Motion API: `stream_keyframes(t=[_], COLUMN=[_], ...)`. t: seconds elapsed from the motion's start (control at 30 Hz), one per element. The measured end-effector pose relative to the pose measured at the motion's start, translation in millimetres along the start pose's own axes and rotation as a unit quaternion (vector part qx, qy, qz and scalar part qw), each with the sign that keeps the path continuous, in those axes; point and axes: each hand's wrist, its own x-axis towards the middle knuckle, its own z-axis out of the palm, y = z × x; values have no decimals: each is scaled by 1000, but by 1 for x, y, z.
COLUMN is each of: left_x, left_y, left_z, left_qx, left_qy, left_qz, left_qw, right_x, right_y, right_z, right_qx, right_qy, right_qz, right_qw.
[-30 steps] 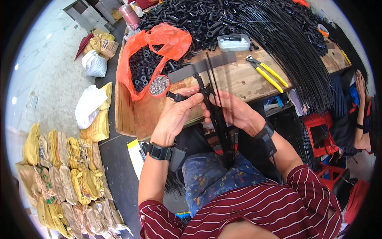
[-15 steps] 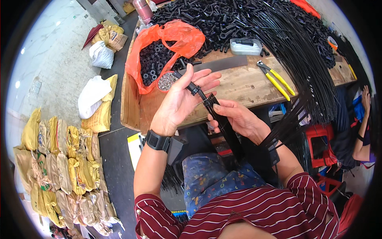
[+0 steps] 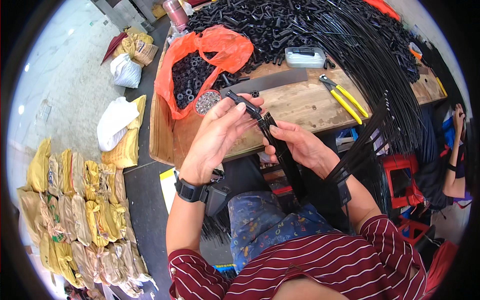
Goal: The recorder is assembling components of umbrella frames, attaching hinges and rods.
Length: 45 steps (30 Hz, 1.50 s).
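My left hand is closed on a black plastic fitting, with the thumb pressed along its side and the fingers behind it. My right hand grips a bundle of thin black cables between thumb and fingers. The bundle's upper ends meet the lower end of the fitting; whether one cable sits inside it I cannot make out. Just beyond my left fingertips is a small black ring-shaped piece. Close by stands a small round tub of tiny shiny metal pieces.
An orange plastic bag of black nuts lies on the wooden table. Yellow-handled pliers, a flat grey strip and a clear box lie farther back. Heaped black fittings and long black cables cover the back and right.
My left hand has gone from a spread palm to fingers closed around the fitting, which now tilts more sideways. The right hand stays almost in place with the cable bundle.
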Motion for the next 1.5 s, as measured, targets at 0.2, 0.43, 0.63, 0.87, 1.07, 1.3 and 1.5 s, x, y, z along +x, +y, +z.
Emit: stream_keyframes(t=[0.2,0.43,0.63,0.87,1.07,1.3,1.5], left_x=[4,5,6,3,0,-10,-14], left_y=[-9,-9,-12,-11,-18,-33,-47], left_z=[-2,5,6,11,16,22,26], left_qx=[22,81,125,147,171,65,19], left_qy=[59,116,101,96,97,98,93], left_qz=[36,63,69,65,93,62,101], left_qw=[997,988,985,982,976,991,990], right_x=[0,-2,0,-2,-2,-3,-3], right_y=[2,1,2,2,1,-1,1], right_z=[0,-2,-6,-6,-6,-3,-1], right_qx=[-7,-13,19,23,29,29,15], right_qy=[-8,-17,-30,-27,-22,-19,-20], right_qz=[-1,-5,1,2,3,-21,-28], right_qw=[1000,1000,999,999,999,999,999])
